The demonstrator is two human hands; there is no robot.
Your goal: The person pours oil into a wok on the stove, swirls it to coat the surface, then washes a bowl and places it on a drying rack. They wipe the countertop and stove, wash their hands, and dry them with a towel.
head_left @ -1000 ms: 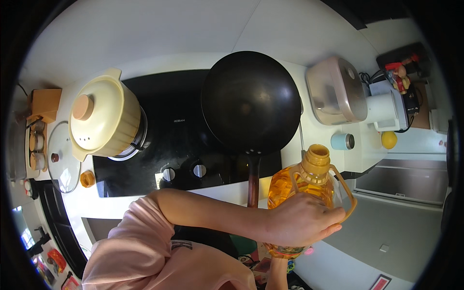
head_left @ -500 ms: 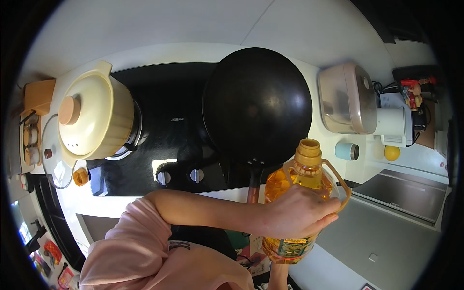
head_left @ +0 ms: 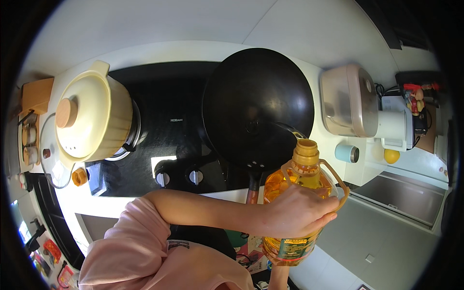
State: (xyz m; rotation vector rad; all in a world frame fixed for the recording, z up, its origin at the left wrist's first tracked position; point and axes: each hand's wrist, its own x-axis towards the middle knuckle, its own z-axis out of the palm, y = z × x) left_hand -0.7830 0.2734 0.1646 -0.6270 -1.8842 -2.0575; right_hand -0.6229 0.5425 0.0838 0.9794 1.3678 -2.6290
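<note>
My left hand [head_left: 302,210] reaches across from the left and is closed on a large clear bottle of golden cooking oil [head_left: 302,246], beside its yellow loop handle. The uncapped bottle tilts away from me, its mouth over the near right rim of a black wok [head_left: 258,96]. A thin stream of oil arcs from the mouth into the wok, where a small wet patch shows at the bottom. At the lower edge my right forearm [head_left: 279,278] rises to the bottle's base; the hand itself is hidden behind the bottle. The wok's wooden handle [head_left: 252,193] points toward me.
A lidded cream pot [head_left: 96,113] stands on the left burner of the black glass hob [head_left: 159,130]. Left of it are a glass lid [head_left: 50,164] and a yellow cap [head_left: 79,177]. A rice cooker [head_left: 348,101], a blue cup [head_left: 345,153] and a yellow fruit [head_left: 391,155] are at right.
Oil now runs from the bottle's mouth into the wok, which was dry before. The bottle's neck has shifted very slightly left; my left hand keeps its grip.
</note>
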